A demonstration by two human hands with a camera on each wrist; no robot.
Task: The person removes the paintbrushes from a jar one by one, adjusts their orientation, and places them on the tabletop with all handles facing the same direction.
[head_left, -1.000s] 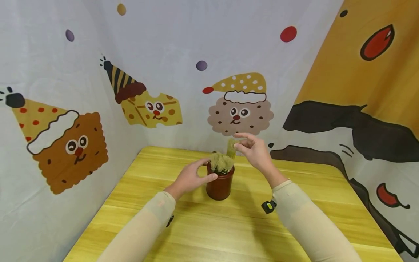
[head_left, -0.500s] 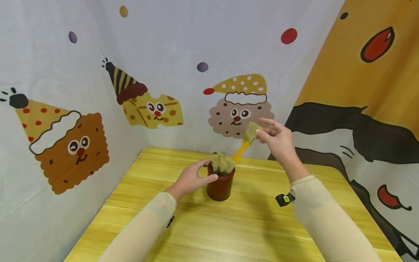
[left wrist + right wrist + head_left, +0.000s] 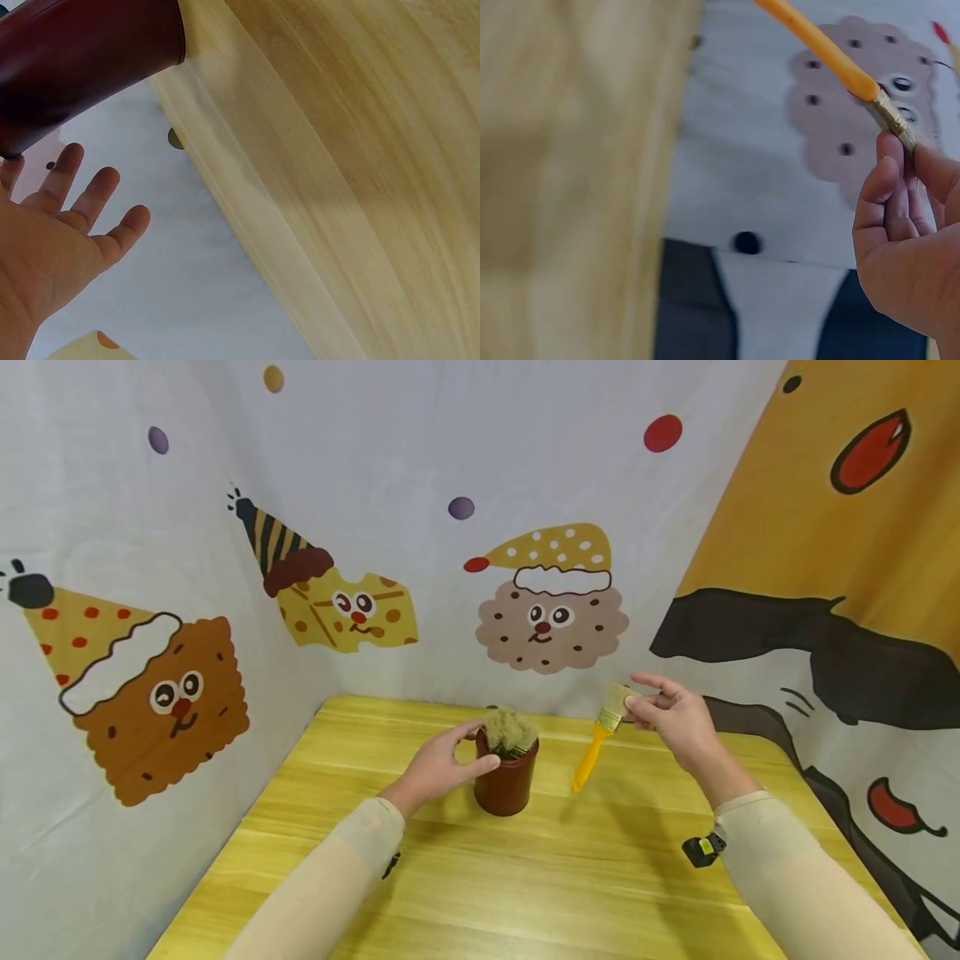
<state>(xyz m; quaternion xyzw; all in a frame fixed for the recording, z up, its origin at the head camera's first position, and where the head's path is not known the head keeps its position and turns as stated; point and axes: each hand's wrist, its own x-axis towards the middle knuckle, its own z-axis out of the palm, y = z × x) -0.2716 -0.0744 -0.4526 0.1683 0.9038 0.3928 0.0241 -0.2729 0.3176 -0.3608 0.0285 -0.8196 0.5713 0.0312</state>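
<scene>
A dark red cylindrical pot [image 3: 502, 789] stands upright on the table, with a bunch of pale bristle heads [image 3: 510, 731] and metal bands showing above its rim. My left hand [image 3: 438, 768] holds the pot at the rim, thumb on the near side and a finger behind; in the left wrist view its other fingers [image 3: 94, 199] are spread away from it. To the right, my right hand [image 3: 678, 722] pinches a paintbrush [image 3: 609, 720] by its bristles, between thumb and fingertips. The brush's orange handle [image 3: 821, 49] points down and left in the head view, above the table.
The wooden table [image 3: 465, 893] reaches back to a light cloth wall [image 3: 390, 460] printed with cartoon food figures. Cloth also hangs along the left and right sides.
My right hand has drawn the paintbrush up out of the pot, then carried it right and lowered it. My left hand has stayed at the pot.
</scene>
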